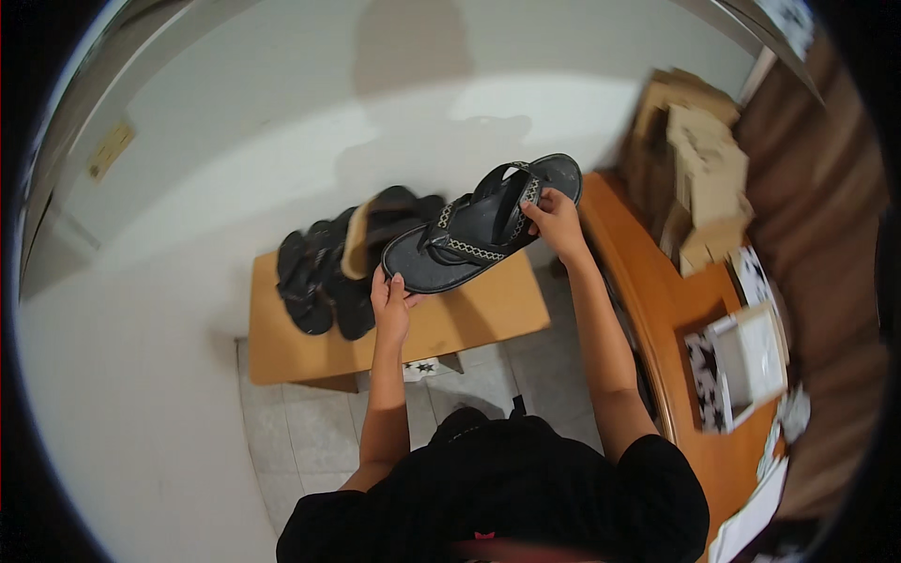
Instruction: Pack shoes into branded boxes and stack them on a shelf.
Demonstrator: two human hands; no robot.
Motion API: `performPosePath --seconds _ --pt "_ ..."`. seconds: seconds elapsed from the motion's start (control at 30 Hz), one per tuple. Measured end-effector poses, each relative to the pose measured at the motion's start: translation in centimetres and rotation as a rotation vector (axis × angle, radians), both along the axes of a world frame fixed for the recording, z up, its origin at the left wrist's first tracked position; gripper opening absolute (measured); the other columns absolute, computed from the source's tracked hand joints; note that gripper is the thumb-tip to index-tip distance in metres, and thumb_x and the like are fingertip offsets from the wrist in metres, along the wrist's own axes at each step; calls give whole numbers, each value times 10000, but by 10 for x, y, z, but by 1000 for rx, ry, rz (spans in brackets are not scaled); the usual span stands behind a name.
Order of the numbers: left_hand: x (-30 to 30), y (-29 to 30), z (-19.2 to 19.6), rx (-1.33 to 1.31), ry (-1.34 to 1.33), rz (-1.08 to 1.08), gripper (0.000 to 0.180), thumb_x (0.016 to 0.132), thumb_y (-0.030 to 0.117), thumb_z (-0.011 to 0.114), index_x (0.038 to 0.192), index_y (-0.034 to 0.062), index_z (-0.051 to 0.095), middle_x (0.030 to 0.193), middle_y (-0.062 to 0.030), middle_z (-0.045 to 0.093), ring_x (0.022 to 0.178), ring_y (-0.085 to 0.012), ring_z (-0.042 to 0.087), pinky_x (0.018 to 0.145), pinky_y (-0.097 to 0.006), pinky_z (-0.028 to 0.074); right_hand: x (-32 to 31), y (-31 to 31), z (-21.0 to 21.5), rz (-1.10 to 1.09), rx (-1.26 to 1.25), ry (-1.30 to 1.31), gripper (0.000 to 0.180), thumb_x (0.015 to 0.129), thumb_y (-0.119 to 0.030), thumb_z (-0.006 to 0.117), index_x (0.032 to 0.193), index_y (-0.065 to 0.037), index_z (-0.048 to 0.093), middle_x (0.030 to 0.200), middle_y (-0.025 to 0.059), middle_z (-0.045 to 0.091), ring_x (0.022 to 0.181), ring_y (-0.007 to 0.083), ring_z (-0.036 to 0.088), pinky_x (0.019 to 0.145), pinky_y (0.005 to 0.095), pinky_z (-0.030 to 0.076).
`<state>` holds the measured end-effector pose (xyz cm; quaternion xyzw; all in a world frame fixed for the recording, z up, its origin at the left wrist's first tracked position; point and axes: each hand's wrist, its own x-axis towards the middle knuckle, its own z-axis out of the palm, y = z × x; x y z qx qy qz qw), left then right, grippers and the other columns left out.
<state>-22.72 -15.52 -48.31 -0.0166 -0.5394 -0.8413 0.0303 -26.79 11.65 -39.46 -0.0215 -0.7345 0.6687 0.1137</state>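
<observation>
A black sandal (pixel 474 235) with patterned straps is held up between both hands, tilted so its right end is higher. My left hand (pixel 391 298) grips the rounded lower-left end of its sole, thumb on top. At the other end, my right hand (pixel 556 222) pinches the strap and edge of the sole. Behind and left of it, several more dark sandals (pixel 324 272) rest close together on a small wooden table (pixel 469 319). One sandal with a tan edge (pixel 357 246) stands among them, partly hidden.
To the right is an orange-brown wooden desk (pixel 680 328). On it stand stacked flattened cardboard boxes (pixel 706 174) and an open box (pixel 748 364) with a star pattern and a white inside. A brown curtain (pixel 831 281) hangs beyond. The white wall (pixel 206 159) lies behind the small table.
</observation>
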Motion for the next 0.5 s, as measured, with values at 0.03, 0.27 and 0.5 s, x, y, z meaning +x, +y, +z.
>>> performPosePath --seconds 0.03,0.27,0.5 --pt "1 24 2 -1 -1 -58 346 947 124 405 1279 39 356 1131 -115 539 899 -199 621 664 -316 559 21 28 0 -89 12 -7 170 815 -78 624 915 28 536 700 46 593 545 88 527 466 225 432" --pt "39 203 2 -61 -33 -500 293 950 120 381 1230 35 396 1065 -105 571 859 -194 630 691 -344 563 188 205 -23 -629 -59 112 179 817 -78 630 936 22 539 727 41 582 547 84 521 488 221 448" --pt "97 333 -9 42 -109 -686 252 949 103 361 1189 43 409 1049 -120 567 863 -216 625 719 -380 557 338 309 -28 -1194 -81 170 234 827 -99 630 956 37 491 695 49 580 522 94 541 448 214 425"
